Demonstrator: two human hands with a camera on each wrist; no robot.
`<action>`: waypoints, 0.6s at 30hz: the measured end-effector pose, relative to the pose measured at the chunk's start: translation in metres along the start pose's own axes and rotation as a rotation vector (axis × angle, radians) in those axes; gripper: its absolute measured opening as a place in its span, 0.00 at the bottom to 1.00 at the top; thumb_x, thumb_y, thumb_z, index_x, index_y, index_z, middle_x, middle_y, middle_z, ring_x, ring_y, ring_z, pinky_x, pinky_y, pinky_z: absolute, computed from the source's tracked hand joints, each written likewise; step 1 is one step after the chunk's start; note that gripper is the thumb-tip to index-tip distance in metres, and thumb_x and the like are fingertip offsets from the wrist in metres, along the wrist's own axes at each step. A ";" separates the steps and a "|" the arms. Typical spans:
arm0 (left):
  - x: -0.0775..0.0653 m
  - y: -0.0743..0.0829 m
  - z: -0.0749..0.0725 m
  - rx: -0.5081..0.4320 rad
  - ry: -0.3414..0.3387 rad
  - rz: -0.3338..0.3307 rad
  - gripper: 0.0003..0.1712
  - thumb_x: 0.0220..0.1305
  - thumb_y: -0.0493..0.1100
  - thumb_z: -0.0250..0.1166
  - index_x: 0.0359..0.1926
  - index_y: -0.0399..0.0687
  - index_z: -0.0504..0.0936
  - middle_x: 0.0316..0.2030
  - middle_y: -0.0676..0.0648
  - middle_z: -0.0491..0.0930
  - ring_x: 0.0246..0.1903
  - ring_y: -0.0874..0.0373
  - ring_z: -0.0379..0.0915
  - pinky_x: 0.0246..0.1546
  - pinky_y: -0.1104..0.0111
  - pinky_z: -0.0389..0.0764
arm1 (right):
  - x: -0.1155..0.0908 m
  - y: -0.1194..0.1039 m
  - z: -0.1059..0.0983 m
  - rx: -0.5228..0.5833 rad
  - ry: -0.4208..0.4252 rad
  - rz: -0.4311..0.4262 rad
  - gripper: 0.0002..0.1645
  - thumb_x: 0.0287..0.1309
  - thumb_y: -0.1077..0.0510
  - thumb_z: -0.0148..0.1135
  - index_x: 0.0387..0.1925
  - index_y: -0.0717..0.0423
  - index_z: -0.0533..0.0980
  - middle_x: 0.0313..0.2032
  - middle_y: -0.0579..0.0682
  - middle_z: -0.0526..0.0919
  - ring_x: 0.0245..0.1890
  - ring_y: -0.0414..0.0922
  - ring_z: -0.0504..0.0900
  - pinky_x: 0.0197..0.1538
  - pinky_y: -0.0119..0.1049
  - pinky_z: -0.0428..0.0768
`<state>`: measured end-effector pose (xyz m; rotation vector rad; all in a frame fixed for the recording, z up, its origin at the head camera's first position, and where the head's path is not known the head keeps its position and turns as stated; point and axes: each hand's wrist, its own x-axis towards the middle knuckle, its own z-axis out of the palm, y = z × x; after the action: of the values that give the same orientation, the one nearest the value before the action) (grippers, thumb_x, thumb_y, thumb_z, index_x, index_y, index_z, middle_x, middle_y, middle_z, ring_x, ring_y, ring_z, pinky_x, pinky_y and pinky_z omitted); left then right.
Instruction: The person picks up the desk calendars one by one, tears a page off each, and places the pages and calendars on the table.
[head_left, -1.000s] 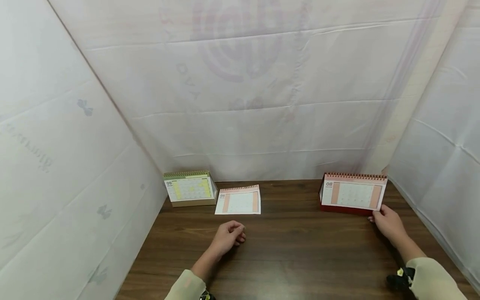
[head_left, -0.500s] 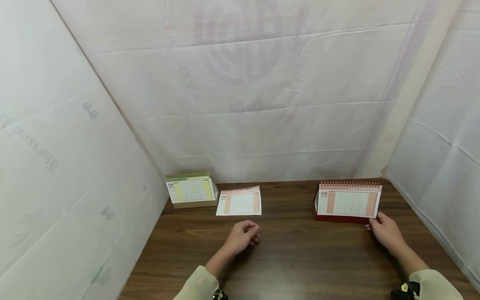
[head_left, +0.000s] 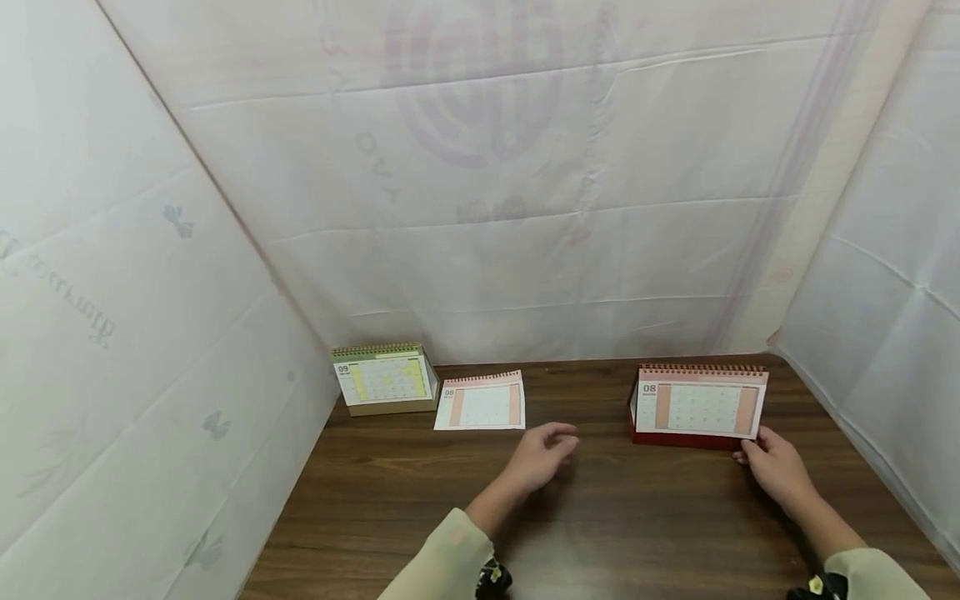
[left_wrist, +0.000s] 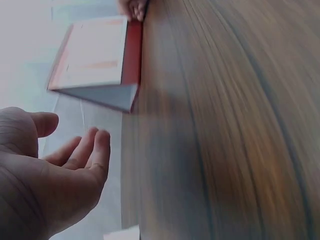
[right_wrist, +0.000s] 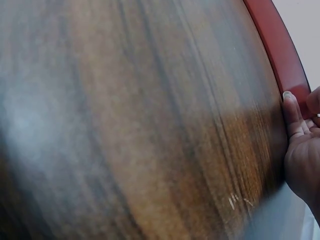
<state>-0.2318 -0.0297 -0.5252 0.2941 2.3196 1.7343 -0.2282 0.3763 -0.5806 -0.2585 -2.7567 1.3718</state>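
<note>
A red-based desk calendar (head_left: 697, 407), marked 08, stands upright at the right of the table. My right hand (head_left: 780, 471) pinches its lower right corner. In the right wrist view, the right hand's fingers (right_wrist: 292, 112) lie against the calendar's red base (right_wrist: 282, 45). My left hand (head_left: 542, 457) hovers over the middle of the table, fingers loosely bent and holding nothing. From the left wrist view, the left hand (left_wrist: 60, 170) has its thumb apart from the fingers, a gap away from the red calendar (left_wrist: 95, 55). A loose 08 calendar page (head_left: 482, 403) lies flat, left of the left hand.
A green-topped desk calendar (head_left: 386, 379), marked 09, stands at the back left beside the loose page. White sheeting (head_left: 495, 267) walls the back and both sides of the brown wooden table (head_left: 600, 525).
My left hand has moved right, past the loose page and toward the red calendar, its fingers spreading. The red calendar and my right hand came slightly nearer and left, then stayed nearly still.
</note>
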 end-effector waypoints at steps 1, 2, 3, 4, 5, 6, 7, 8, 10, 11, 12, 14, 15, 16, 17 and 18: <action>0.002 0.003 0.007 0.014 -0.006 0.002 0.23 0.78 0.45 0.64 0.66 0.36 0.81 0.57 0.39 0.88 0.54 0.41 0.87 0.55 0.55 0.88 | 0.000 0.000 0.000 0.000 -0.001 0.004 0.24 0.81 0.58 0.43 0.62 0.75 0.71 0.40 0.58 0.89 0.32 0.22 0.77 0.36 0.25 0.78; 0.004 0.005 0.014 0.029 -0.010 -0.001 0.24 0.78 0.46 0.64 0.67 0.37 0.80 0.58 0.40 0.87 0.57 0.43 0.86 0.57 0.56 0.87 | 0.000 0.000 -0.001 0.004 -0.007 0.010 0.24 0.81 0.58 0.42 0.62 0.75 0.71 0.40 0.58 0.89 0.32 0.23 0.77 0.36 0.25 0.78; 0.006 0.007 0.021 0.037 -0.016 -0.003 0.25 0.78 0.46 0.64 0.68 0.37 0.79 0.60 0.40 0.86 0.59 0.45 0.85 0.58 0.56 0.87 | 0.000 0.000 -0.001 0.004 -0.010 0.012 0.24 0.81 0.58 0.42 0.62 0.75 0.71 0.40 0.58 0.89 0.32 0.23 0.77 0.36 0.25 0.78; 0.008 0.010 0.027 0.051 -0.024 -0.004 0.26 0.79 0.46 0.63 0.70 0.37 0.77 0.63 0.40 0.85 0.62 0.46 0.83 0.60 0.57 0.86 | -0.001 -0.001 -0.001 -0.001 -0.010 0.014 0.24 0.82 0.58 0.42 0.62 0.74 0.71 0.40 0.57 0.89 0.32 0.23 0.77 0.36 0.25 0.78; 0.010 0.011 0.033 0.060 -0.027 -0.010 0.27 0.79 0.47 0.63 0.71 0.38 0.76 0.65 0.40 0.84 0.64 0.47 0.82 0.63 0.56 0.84 | -0.001 -0.002 -0.001 -0.007 -0.012 0.014 0.24 0.82 0.58 0.42 0.62 0.74 0.71 0.40 0.57 0.89 0.32 0.23 0.76 0.36 0.25 0.78; 0.012 0.012 0.039 0.067 -0.029 -0.019 0.28 0.79 0.47 0.63 0.72 0.38 0.75 0.67 0.40 0.82 0.67 0.46 0.80 0.65 0.55 0.83 | -0.002 -0.002 0.000 -0.010 -0.011 0.013 0.24 0.82 0.58 0.42 0.62 0.74 0.71 0.39 0.57 0.89 0.32 0.24 0.76 0.36 0.26 0.78; 0.013 0.013 0.044 0.071 -0.032 -0.027 0.29 0.78 0.47 0.63 0.73 0.38 0.74 0.68 0.40 0.81 0.68 0.45 0.79 0.67 0.54 0.82 | -0.003 -0.003 0.000 -0.013 -0.010 0.011 0.24 0.81 0.58 0.43 0.61 0.74 0.72 0.39 0.57 0.89 0.32 0.24 0.76 0.36 0.26 0.78; 0.015 0.013 0.050 0.079 -0.035 -0.036 0.30 0.78 0.47 0.64 0.74 0.38 0.73 0.70 0.40 0.80 0.70 0.45 0.77 0.69 0.53 0.80 | -0.005 -0.003 0.001 -0.019 -0.007 0.008 0.23 0.81 0.58 0.43 0.61 0.74 0.72 0.39 0.56 0.89 0.32 0.24 0.76 0.36 0.26 0.78; 0.018 0.013 0.061 0.096 -0.039 -0.052 0.31 0.78 0.47 0.64 0.75 0.39 0.72 0.71 0.40 0.78 0.71 0.44 0.75 0.72 0.52 0.77 | -0.008 -0.003 0.002 -0.028 -0.007 -0.001 0.24 0.81 0.58 0.43 0.61 0.74 0.72 0.39 0.57 0.89 0.32 0.24 0.76 0.36 0.26 0.78; 0.019 0.013 0.066 0.102 -0.041 -0.064 0.32 0.78 0.47 0.64 0.76 0.39 0.72 0.72 0.40 0.77 0.72 0.44 0.75 0.73 0.52 0.76 | -0.010 -0.003 0.003 -0.028 -0.007 -0.003 0.24 0.81 0.57 0.43 0.61 0.74 0.72 0.39 0.57 0.90 0.32 0.24 0.76 0.36 0.26 0.78; 0.020 0.013 0.071 0.111 -0.047 -0.071 0.32 0.78 0.47 0.64 0.76 0.40 0.71 0.72 0.40 0.77 0.73 0.44 0.74 0.74 0.52 0.75 | -0.011 -0.003 0.004 -0.032 -0.008 -0.006 0.24 0.81 0.57 0.43 0.62 0.74 0.72 0.39 0.57 0.90 0.32 0.24 0.76 0.36 0.26 0.78; 0.020 0.012 0.079 0.120 -0.059 -0.087 0.32 0.77 0.46 0.64 0.76 0.41 0.71 0.72 0.40 0.77 0.73 0.45 0.74 0.74 0.52 0.75 | -0.015 -0.004 0.006 -0.046 -0.016 -0.010 0.25 0.82 0.56 0.43 0.64 0.73 0.71 0.40 0.57 0.90 0.32 0.23 0.76 0.37 0.26 0.78; 0.020 0.012 0.082 0.116 -0.066 -0.094 0.32 0.77 0.46 0.64 0.76 0.41 0.71 0.73 0.40 0.77 0.73 0.45 0.74 0.74 0.53 0.75 | -0.016 -0.004 0.007 -0.048 -0.021 -0.013 0.25 0.82 0.56 0.43 0.65 0.73 0.71 0.41 0.58 0.90 0.32 0.23 0.76 0.37 0.26 0.78; 0.020 0.012 0.085 0.113 -0.074 -0.098 0.32 0.77 0.46 0.64 0.76 0.41 0.71 0.73 0.40 0.77 0.73 0.46 0.74 0.73 0.54 0.76 | -0.018 -0.004 0.008 -0.052 -0.024 -0.012 0.25 0.82 0.56 0.43 0.65 0.73 0.71 0.41 0.57 0.90 0.32 0.23 0.76 0.37 0.26 0.78; 0.020 0.011 0.087 0.108 -0.081 -0.104 0.32 0.77 0.46 0.64 0.77 0.41 0.71 0.73 0.41 0.76 0.73 0.46 0.74 0.73 0.55 0.76 | -0.019 -0.005 0.009 -0.053 -0.026 -0.012 0.26 0.82 0.56 0.43 0.65 0.73 0.71 0.41 0.57 0.90 0.32 0.23 0.76 0.37 0.26 0.78; 0.020 0.011 0.088 0.102 -0.089 -0.106 0.32 0.77 0.46 0.64 0.77 0.42 0.71 0.73 0.41 0.76 0.73 0.46 0.75 0.72 0.55 0.77 | -0.021 -0.006 0.010 -0.054 -0.032 -0.014 0.26 0.82 0.56 0.43 0.65 0.73 0.71 0.41 0.58 0.90 0.33 0.23 0.76 0.38 0.26 0.78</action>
<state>-0.2239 0.0601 -0.5399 0.2559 2.3191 1.5259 -0.2096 0.3617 -0.5815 -0.2208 -2.8184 1.3111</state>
